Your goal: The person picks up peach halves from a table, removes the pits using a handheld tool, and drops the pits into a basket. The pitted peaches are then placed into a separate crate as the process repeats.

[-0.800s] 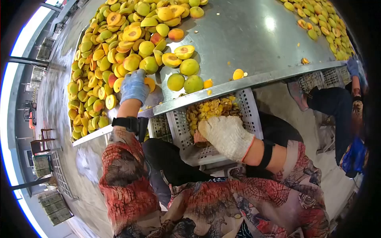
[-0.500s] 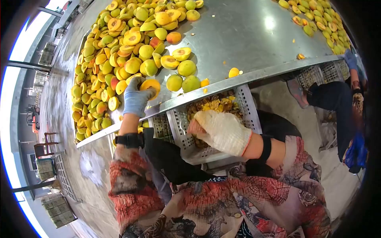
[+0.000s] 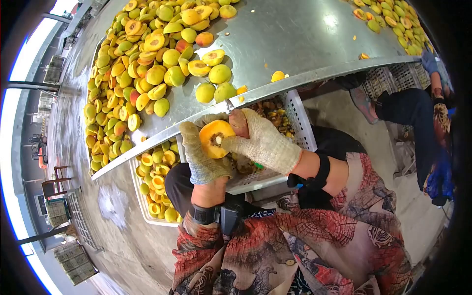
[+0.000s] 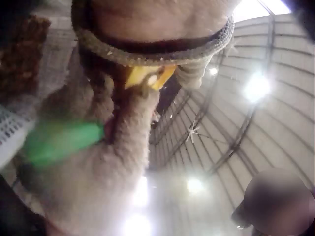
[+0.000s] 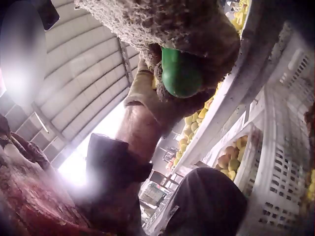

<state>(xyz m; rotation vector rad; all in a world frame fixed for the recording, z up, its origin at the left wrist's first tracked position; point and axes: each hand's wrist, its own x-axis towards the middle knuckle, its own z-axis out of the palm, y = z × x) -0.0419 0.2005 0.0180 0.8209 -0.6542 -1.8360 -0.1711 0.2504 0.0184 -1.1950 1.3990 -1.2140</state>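
Note:
My gloved left hand [image 3: 200, 147] grips a halved peach [image 3: 213, 138], cut face up, with the stone showing in its middle. My right hand [image 3: 246, 140], in a white knit glove, holds a small green-handled knife [image 5: 181, 73]; its metal tip [image 3: 229, 105] sticks up above the fruit. The right thumb rests at the stone. Both hands meet just below the steel table's edge [image 3: 314, 76], over a white crate [image 3: 298, 114] of pits. In the left wrist view the green handle [image 4: 59, 142] and a bit of yellow peach [image 4: 147, 76] show between the gloves.
A big pile of whole and halved peaches [image 3: 147, 64] covers the table's left side. A second crate [image 3: 152, 179] of halves stands below left. Another person [image 3: 418, 118] sits at the right by more crates and fruit [image 3: 393, 19].
My left hand took a peach half from the table and brought it down to my lap side. My right hand rose from the crate to meet it.

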